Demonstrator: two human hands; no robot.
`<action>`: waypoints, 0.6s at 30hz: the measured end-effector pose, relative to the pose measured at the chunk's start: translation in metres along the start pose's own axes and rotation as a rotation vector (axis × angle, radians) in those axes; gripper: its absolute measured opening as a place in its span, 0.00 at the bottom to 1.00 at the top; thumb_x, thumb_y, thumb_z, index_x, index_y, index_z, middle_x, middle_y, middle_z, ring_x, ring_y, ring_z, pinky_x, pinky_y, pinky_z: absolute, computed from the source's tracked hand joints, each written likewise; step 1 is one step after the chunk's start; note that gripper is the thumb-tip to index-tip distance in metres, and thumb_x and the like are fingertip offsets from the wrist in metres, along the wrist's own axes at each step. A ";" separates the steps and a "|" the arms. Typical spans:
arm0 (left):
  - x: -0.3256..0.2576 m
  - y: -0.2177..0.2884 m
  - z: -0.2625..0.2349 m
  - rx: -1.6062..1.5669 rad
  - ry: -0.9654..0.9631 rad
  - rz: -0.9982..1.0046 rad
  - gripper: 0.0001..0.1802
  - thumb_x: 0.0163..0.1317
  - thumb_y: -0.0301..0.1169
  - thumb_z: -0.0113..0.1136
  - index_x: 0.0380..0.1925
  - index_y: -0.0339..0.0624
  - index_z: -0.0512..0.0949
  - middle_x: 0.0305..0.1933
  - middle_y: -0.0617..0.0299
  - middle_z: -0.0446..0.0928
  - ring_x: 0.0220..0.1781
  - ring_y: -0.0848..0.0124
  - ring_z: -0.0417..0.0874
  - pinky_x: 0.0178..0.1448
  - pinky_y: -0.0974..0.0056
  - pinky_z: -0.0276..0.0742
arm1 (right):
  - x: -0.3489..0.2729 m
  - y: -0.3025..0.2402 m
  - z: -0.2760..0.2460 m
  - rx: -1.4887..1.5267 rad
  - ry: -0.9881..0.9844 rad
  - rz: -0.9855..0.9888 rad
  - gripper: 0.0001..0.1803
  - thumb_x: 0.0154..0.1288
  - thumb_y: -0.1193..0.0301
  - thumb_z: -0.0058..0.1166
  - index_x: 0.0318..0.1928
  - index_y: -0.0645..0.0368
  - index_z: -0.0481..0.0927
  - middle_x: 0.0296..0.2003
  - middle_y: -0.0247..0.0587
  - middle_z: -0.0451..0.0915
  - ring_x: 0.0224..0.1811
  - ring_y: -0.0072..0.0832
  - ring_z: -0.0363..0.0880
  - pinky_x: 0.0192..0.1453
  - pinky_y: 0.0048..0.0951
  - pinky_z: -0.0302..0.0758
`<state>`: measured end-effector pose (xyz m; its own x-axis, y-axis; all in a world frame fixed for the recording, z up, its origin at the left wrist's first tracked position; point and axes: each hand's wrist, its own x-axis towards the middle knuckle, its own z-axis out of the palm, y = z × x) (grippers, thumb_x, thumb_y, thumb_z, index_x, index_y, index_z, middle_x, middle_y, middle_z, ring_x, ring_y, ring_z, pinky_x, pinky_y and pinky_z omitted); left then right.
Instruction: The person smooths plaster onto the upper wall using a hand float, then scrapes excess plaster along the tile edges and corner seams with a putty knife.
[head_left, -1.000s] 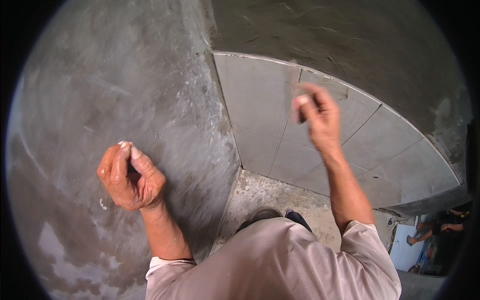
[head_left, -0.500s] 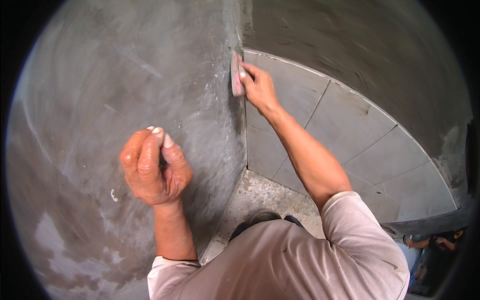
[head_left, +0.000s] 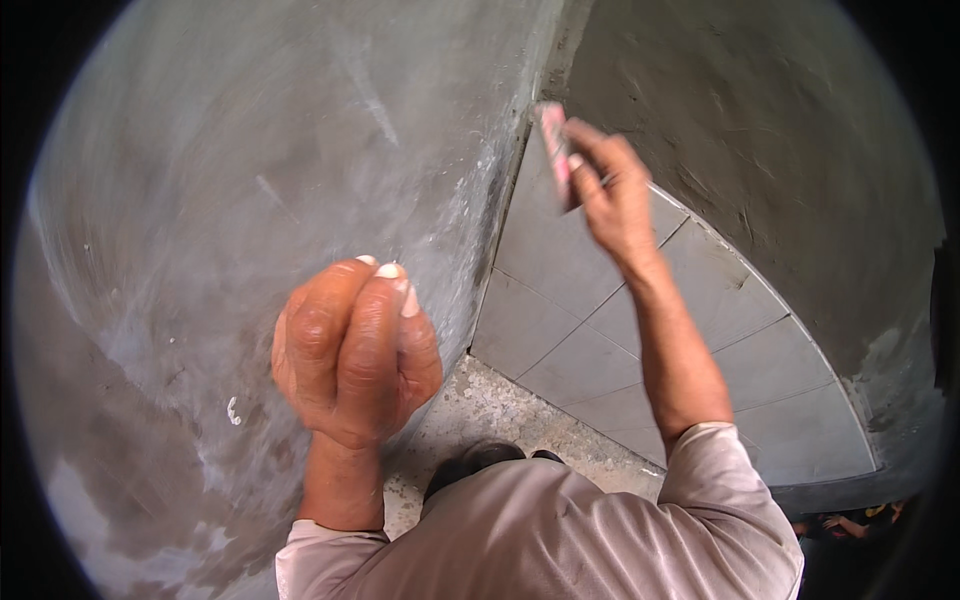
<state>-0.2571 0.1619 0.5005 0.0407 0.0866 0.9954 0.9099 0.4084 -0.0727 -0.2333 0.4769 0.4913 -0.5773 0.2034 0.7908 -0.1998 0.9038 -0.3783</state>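
Note:
My right hand (head_left: 612, 185) grips a small flat pink-and-grey float (head_left: 555, 155) by its back, fingers and thumb closed on it. The float is slightly blurred and tilted, near the wall corner at the upper left end of the grey tiles (head_left: 545, 300); whether it touches them I cannot tell. My left hand (head_left: 355, 345) is raised in front of the grey plastered wall (head_left: 220, 220), fingers curled and fingertips together. The inside of that hand is hidden, so what it holds, if anything, does not show.
Dark, damp-looking plaster (head_left: 740, 110) covers the wall above the tiles, bordered by a pale edge strip (head_left: 760, 280). Speckled concrete floor (head_left: 480, 400) lies below, with my dark shoes (head_left: 480, 460) on it. Another person's arm (head_left: 848, 525) shows at the lower right.
My right hand and the float have moved right, away from the left wall at the corner. The view has shifted, and my left hand appears larger and more tightly curled.

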 end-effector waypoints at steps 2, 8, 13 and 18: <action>-0.001 0.001 -0.005 -0.042 -0.080 -0.027 0.13 0.60 0.15 0.64 0.44 0.35 0.79 0.42 0.54 0.79 0.39 0.63 0.84 0.38 0.63 0.82 | 0.036 -0.030 -0.031 -0.332 0.023 -0.145 0.23 0.63 0.74 0.64 0.60 0.59 0.82 0.41 0.44 0.81 0.44 0.42 0.80 0.52 0.40 0.80; -0.003 0.000 -0.002 -0.113 -0.055 -0.063 0.14 0.61 0.18 0.66 0.47 0.39 0.79 0.44 0.55 0.79 0.39 0.62 0.85 0.38 0.63 0.82 | 0.068 -0.022 -0.033 -0.747 -0.179 -0.608 0.12 0.58 0.79 0.59 0.44 0.59 0.80 0.41 0.41 0.79 0.45 0.38 0.77 0.49 0.36 0.80; -0.007 -0.003 -0.001 -0.142 -0.034 -0.071 0.15 0.62 0.20 0.66 0.48 0.40 0.79 0.45 0.56 0.79 0.38 0.62 0.85 0.37 0.62 0.82 | 0.066 0.005 -0.008 -0.943 -0.116 -0.699 0.09 0.56 0.76 0.56 0.39 0.60 0.77 0.41 0.42 0.76 0.45 0.36 0.76 0.49 0.32 0.80; -0.010 -0.006 0.005 -0.165 0.014 -0.052 0.15 0.62 0.21 0.65 0.49 0.39 0.79 0.46 0.55 0.79 0.36 0.62 0.85 0.36 0.62 0.82 | 0.071 0.002 -0.011 -0.888 -0.142 -0.737 0.11 0.56 0.79 0.55 0.41 0.61 0.79 0.45 0.41 0.78 0.44 0.36 0.77 0.50 0.31 0.81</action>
<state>-0.2652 0.1634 0.4905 -0.0040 0.0562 0.9984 0.9663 0.2574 -0.0106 -0.2659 0.4971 0.5526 -0.6472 -0.4747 0.5965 0.0683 0.7433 0.6655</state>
